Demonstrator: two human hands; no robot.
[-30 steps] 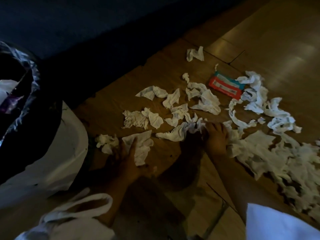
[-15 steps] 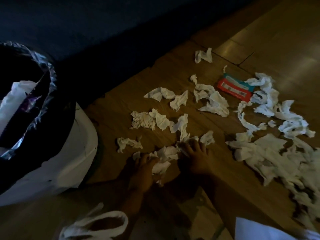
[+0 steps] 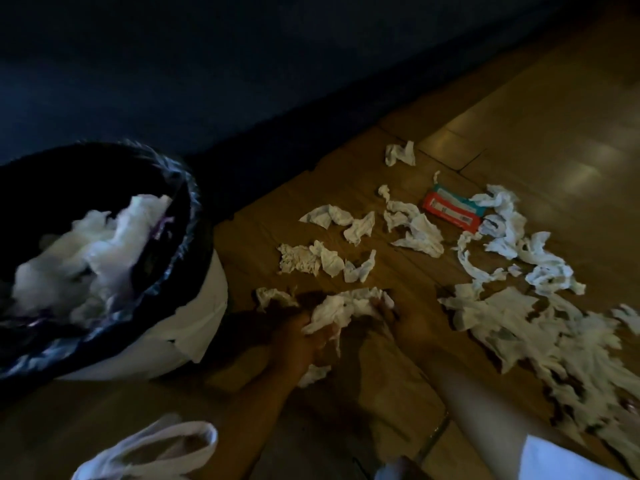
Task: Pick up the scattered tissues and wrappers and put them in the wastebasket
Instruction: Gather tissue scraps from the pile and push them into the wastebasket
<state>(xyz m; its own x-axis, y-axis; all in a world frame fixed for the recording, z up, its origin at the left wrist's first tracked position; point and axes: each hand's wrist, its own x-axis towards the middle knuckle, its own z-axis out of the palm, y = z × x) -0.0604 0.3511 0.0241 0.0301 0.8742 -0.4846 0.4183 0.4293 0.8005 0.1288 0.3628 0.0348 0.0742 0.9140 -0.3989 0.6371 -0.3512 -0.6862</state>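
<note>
Closer together than a second ago, the left hand [image 3: 298,341] and right hand [image 3: 406,320] grip one gathered wad of tissues [image 3: 341,310] between them. Left of them, the black-lined wastebasket [image 3: 195,327] holds white tissues [image 3: 93,247]. Farther out, loose tissues [image 3: 509,317] and a red wrapper [image 3: 450,211] lie on the floor [image 3: 554,116].

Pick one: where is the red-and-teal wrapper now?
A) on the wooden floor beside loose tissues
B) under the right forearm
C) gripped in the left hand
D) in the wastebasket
A: the red-and-teal wrapper lies flat on the wooden floor, beyond the tissue wad that the left hand and right hand hold between them.
</note>
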